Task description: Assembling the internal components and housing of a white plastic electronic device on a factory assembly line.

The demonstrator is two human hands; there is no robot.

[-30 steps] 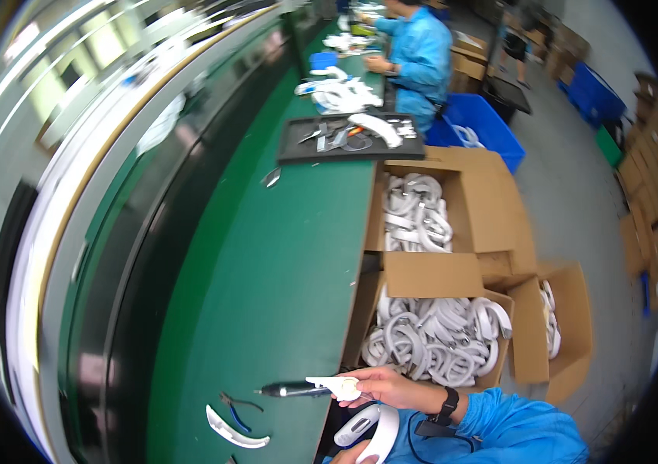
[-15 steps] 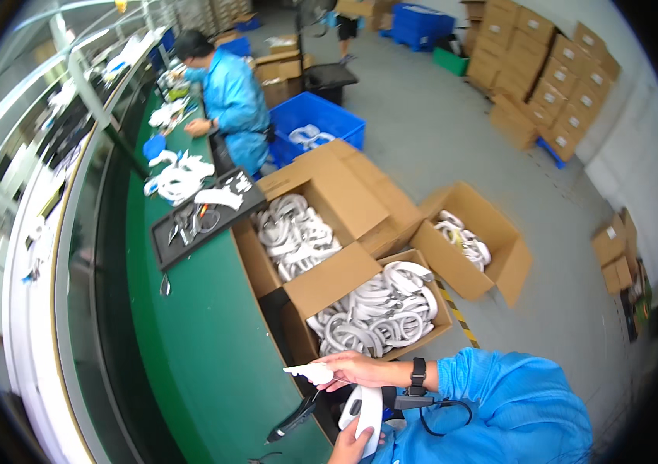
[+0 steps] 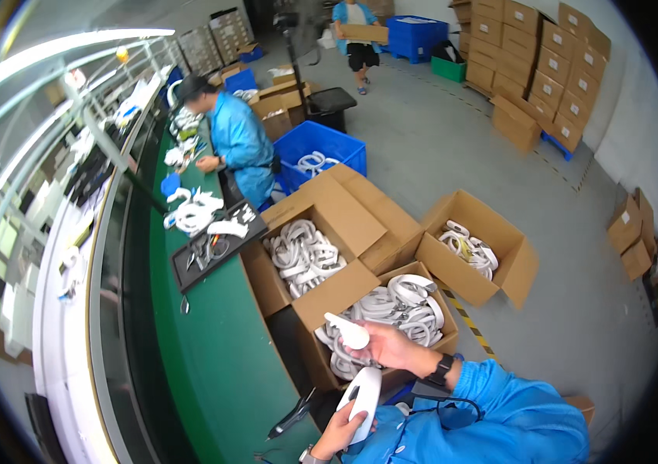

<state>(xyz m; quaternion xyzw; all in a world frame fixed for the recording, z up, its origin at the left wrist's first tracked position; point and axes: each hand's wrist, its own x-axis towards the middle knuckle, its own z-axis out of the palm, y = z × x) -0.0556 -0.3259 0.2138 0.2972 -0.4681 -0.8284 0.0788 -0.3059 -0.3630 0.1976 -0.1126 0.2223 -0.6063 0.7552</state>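
White elongated casing: smooth, dark inset, grasped in the left hand, beside the smooth green bench. White tapered piece: round-ended; I see the right hand holding it. Black pen-shaped tool: on bench. Cardboard box, open: heaped with white curved parts.

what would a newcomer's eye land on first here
Most likely the open cardboard boxes beside the green bench, with white curved parts piled inside. Next, low in the view, the right hand holding a small white piece and the left hand a larger white piece. Further along the bench is a co-worker in blue.
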